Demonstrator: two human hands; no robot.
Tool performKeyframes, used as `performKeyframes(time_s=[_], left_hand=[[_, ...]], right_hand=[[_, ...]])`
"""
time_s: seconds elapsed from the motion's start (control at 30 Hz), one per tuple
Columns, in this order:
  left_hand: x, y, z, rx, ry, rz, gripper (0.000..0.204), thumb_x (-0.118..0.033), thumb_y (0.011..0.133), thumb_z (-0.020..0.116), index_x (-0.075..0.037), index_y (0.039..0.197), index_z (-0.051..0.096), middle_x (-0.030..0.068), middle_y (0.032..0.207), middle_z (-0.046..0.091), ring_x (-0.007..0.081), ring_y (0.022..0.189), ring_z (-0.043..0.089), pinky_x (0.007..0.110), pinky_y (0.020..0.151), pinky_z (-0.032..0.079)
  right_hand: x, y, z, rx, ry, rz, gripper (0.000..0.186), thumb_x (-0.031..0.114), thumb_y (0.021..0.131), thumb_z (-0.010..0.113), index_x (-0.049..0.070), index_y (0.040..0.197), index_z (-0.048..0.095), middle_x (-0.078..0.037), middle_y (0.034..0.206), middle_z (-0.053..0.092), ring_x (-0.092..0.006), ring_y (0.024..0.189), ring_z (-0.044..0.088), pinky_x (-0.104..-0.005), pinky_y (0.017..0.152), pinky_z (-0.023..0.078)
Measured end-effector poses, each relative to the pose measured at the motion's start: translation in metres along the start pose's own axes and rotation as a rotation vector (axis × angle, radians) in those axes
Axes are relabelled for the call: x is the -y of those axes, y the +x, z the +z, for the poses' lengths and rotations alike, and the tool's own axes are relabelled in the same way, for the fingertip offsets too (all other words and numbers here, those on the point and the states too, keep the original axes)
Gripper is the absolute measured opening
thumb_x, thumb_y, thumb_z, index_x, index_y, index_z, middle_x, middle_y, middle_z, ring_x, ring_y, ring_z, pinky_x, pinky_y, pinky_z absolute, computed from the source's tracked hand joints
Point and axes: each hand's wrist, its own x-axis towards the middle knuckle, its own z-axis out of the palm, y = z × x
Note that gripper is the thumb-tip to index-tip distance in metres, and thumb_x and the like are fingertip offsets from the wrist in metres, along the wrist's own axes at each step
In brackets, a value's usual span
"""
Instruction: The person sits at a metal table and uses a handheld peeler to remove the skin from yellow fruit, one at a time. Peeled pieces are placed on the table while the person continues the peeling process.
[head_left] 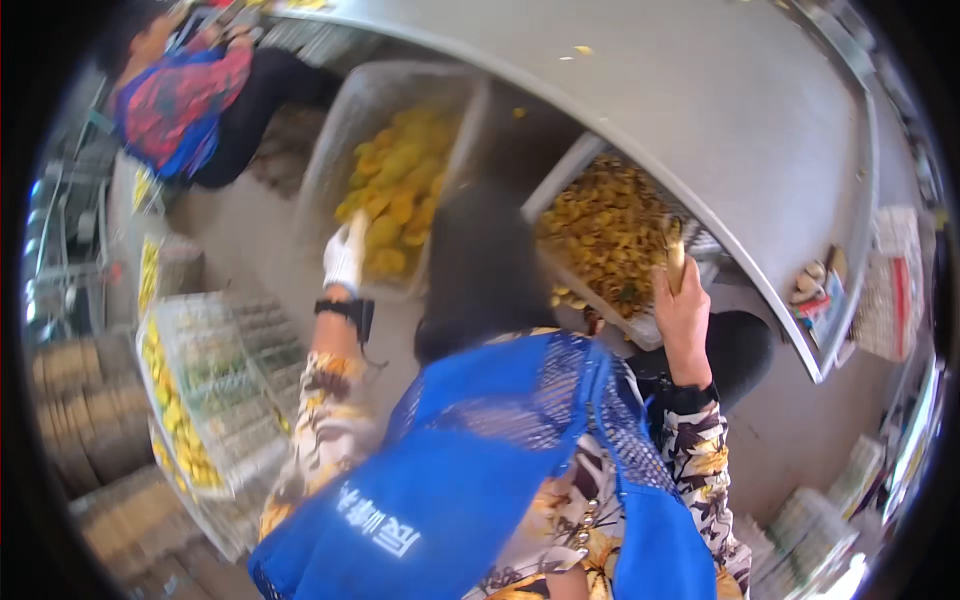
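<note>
My left hand, in a white glove, reaches to the near-left part of a translucent plastic bin full of yellow fruit-like pieces. Its fingertips point down at the pieces; motion blur hides whether they grip one. My bare right hand is closed round the tan handle of a hand tool, held upright. The tool's dark upper end is too small to make out. Beside it, left of this hand, stands a second bin heaped with smaller brownish-yellow scraps.
A large metal table with a raised rim spans the far right, bearing a few small items near its corner. Stacked crates with yellow pieces stand at left. Another person sits at the far left. My dark-trousered leg is between the bins.
</note>
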Motion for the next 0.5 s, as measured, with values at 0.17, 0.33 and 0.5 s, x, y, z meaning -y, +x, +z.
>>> performKeyframes(time_s=[0.17,0.33,0.5], left_hand=[[0.009,-0.004,0.007,0.138,0.032,0.015,0.039,-0.033,0.087,0.054,0.001,0.104,0.058,0.0051,0.093,0.060,0.0115,0.082,0.051,0.025,0.073,0.043],[-0.052,-0.027,0.038,0.159,0.218,0.201,0.032,-0.024,0.086,0.054,0.003,0.103,0.057,0.0109,0.093,0.062,0.0179,0.081,0.057,0.029,0.074,0.045],[-0.064,0.005,0.078,0.155,0.222,0.387,0.033,-0.026,0.080,0.059,0.002,0.099,0.061,0.0171,0.096,0.063,0.0250,0.088,0.061,0.032,0.079,0.045]], right_hand=[[0.006,0.040,-0.042,-0.374,-0.136,-0.005,0.023,0.030,0.085,0.051,0.008,0.092,0.048,-0.018,0.074,0.059,-0.0404,0.066,0.056,-0.0469,0.057,0.045],[-0.061,0.105,-0.067,-0.252,-0.476,0.018,0.023,0.023,0.082,0.048,0.011,0.099,0.056,-0.013,0.079,0.061,-0.0338,0.077,0.059,-0.0450,0.071,0.046],[-0.104,0.129,-0.079,0.004,-0.522,0.013,0.043,0.032,0.078,0.052,0.015,0.118,0.052,-0.018,0.111,0.052,-0.0337,0.107,0.048,-0.0441,0.090,0.039]])
